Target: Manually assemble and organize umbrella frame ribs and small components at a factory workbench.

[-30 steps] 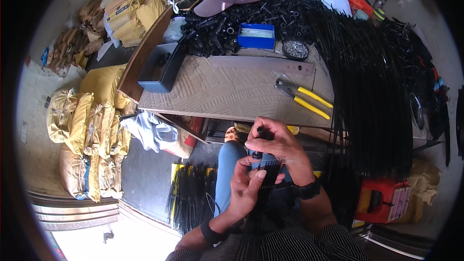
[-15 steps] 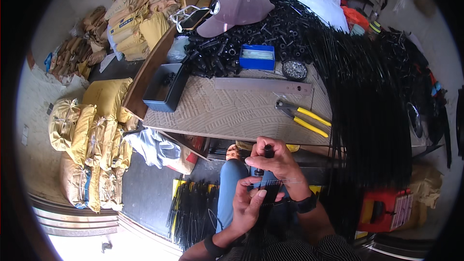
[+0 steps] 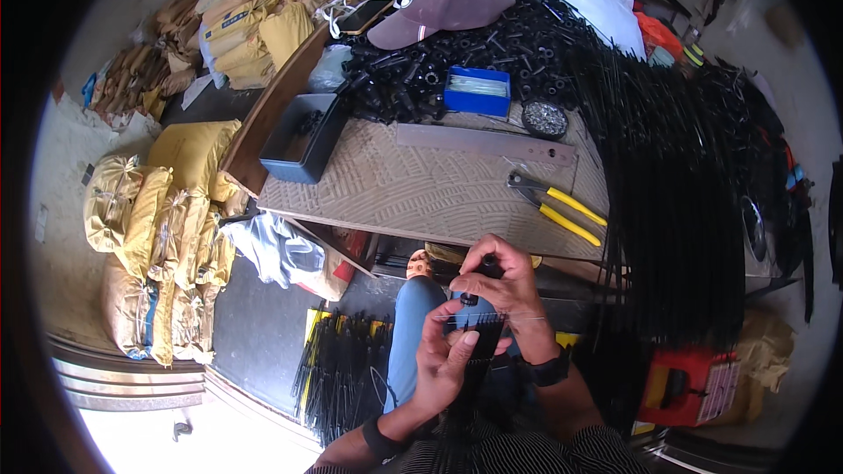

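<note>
Over my lap, my left hand (image 3: 443, 355) is closed on a flat row of thin black strips (image 3: 483, 341), its thumb lying across them. A thin, straight metal wire (image 3: 525, 317) crosses the top ends of the strips and sticks out on the right. Just above, my right hand (image 3: 509, 285) grips a short black plastic tube (image 3: 470, 299) between thumb and fingers. The tube's lower end is close to the strips; I cannot tell whether it touches them. Beyond my hands, yellow-handled pincers (image 3: 562, 211) lie on the bench.
The ridged bench top (image 3: 378, 180) carries a metal strip (image 3: 483, 142), a grey bin (image 3: 303, 139), a blue box (image 3: 477, 92), a round dish of small pieces (image 3: 545, 119) and a cap (image 3: 443, 7). Long black strands (image 3: 676, 211) hang at right. Yellow sacks (image 3: 162, 237) stand left.
My view has tilted slightly, so the bench things sit a little higher and further right. My right hand has turned a little with the black tube; both hands keep their grip.
</note>
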A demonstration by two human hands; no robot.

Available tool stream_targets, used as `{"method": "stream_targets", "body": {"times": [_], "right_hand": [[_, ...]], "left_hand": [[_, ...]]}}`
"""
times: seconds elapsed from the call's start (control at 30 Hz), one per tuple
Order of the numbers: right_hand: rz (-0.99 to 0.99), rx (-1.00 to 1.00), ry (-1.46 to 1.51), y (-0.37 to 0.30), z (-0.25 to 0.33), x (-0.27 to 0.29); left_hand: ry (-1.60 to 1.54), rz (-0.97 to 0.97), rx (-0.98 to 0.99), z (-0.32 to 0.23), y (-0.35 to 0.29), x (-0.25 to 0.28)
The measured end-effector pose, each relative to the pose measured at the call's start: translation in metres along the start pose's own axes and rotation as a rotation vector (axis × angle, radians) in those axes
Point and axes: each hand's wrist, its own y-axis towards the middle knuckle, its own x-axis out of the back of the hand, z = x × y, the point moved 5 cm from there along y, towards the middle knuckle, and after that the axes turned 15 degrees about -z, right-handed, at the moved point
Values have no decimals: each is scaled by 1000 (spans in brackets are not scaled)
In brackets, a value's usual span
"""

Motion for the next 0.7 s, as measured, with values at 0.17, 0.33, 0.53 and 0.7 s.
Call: {"method": "stream_targets", "body": {"times": [0.17,0.33,0.53,0.7], "right_hand": [[1,15,93,-2,-8,-3],[37,141,-76,-1,-10,-4],[71,111,-139,1,-6,-11],[103,125,-103,2,-5,-12]], "left_hand": [[1,44,34,-5,-4,-1],[-27,14,5,-6,-1,-2],[-46,23,29,-4,0,0],[-75,38,20,-5,2,1]]}}
